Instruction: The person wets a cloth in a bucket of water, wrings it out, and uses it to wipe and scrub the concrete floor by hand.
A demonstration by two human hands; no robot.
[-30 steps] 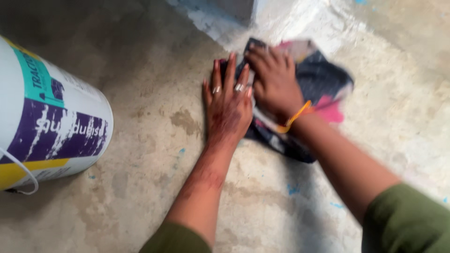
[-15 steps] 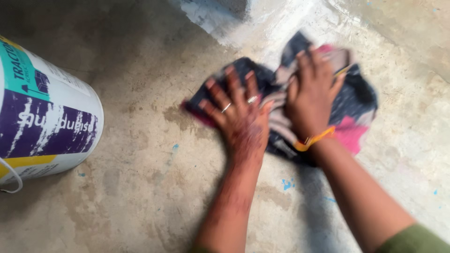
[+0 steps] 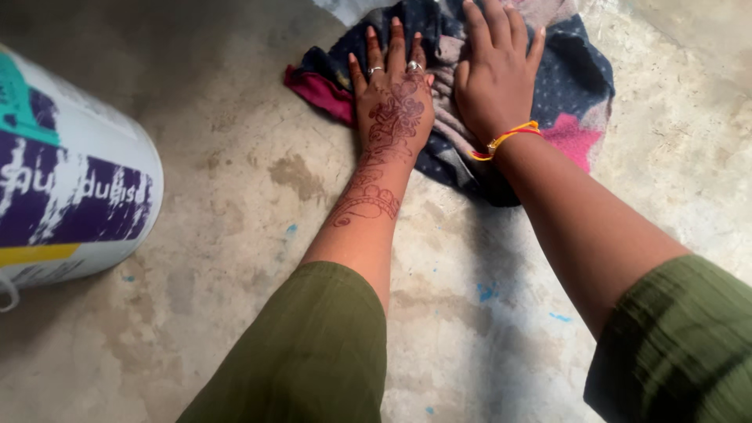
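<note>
A crumpled cloth, dark blue with pink and red patches, lies on the concrete floor at the top of the view. My left hand, with rings and a henna pattern, lies flat on the cloth's left part, fingers spread. My right hand, with an orange and yellow thread at the wrist, presses flat on the cloth's middle. Both arms reach forward in olive green sleeves. Neither hand grips the cloth; the palms rest on top of it.
A large white paint bucket with purple, teal and yellow bands and a wire handle stands at the left edge. The concrete floor has damp stains and small blue paint specks. A pale whitish patch shows at the top edge.
Both hands have pushed the cloth forward, away from me, and spread it flatter. The left hand has moved further onto the cloth. The bucket has slid left in the view.
</note>
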